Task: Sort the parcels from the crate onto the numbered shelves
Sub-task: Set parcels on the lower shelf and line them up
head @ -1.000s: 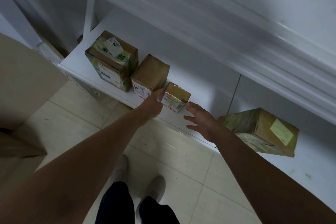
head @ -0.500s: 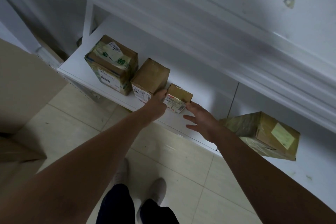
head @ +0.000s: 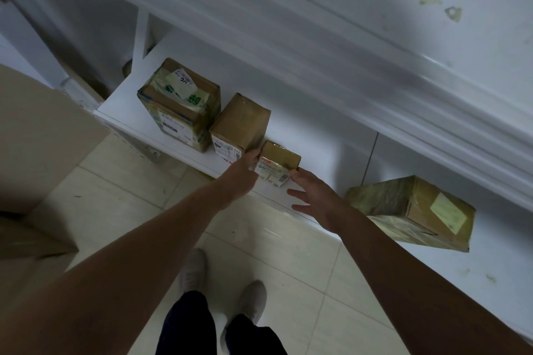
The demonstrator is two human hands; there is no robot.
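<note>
While the left hand (head: 240, 174) has its grip closed on the left edge of the small parcel (head: 278, 163), thumb along the near corner and the other fingers hidden behind the box, the right hand (head: 313, 196) holds nothing. Its fingers are spread wide, with one fingertip touching the parcel's right front corner. The small parcel sits on the white shelf (head: 317, 135) close to the front lip, label facing out. It is just beside the medium parcel (head: 239, 121), which stands next to the tall taped parcel (head: 178, 101).

The step looks like squaring the box into the row. To do it well, the person should press evenly from both sides so the box slides back without twisting. The label should stay readable, and the box should close up to its neighbour without shunting it.

A further taped parcel (head: 412, 210) lies well apart in the next bay to the right. A big cardboard box (head: 37, 135) stands on the floor at the left.
</note>
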